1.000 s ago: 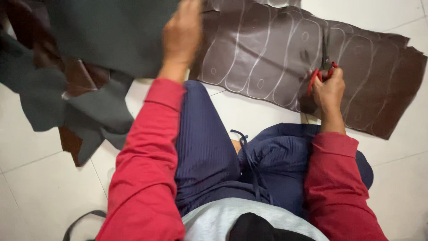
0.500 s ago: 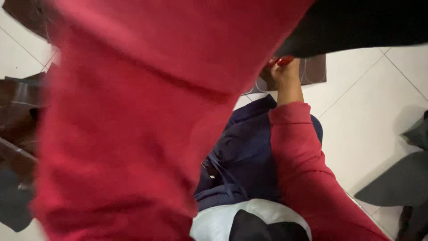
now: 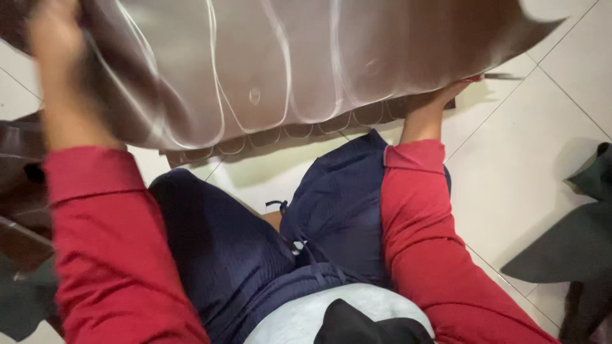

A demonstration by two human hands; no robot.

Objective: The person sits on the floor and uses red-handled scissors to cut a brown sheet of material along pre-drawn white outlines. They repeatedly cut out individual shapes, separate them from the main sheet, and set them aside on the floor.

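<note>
I count one brown leather sheet (image 3: 287, 70), two hands, the left hand (image 3: 54, 38) and right hand (image 3: 440, 95), and one dark scrap (image 3: 574, 242).

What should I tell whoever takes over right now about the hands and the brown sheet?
Left hand: raised and blurred, gripping the left edge of the brown sheet, which is lifted above the lap and marked with white curved outlines.
Right hand: under the sheet's right edge, mostly hidden; a pair of scissors pokes out beside it, grip not clear.
More brown pieces lie to the left on the white tiled floor; dark green-grey pieces lie to the right.
Done: the outlines are drawn on the sheet.
Left: no cut-out shapes are visible, so the outlines appear uncut.
</note>
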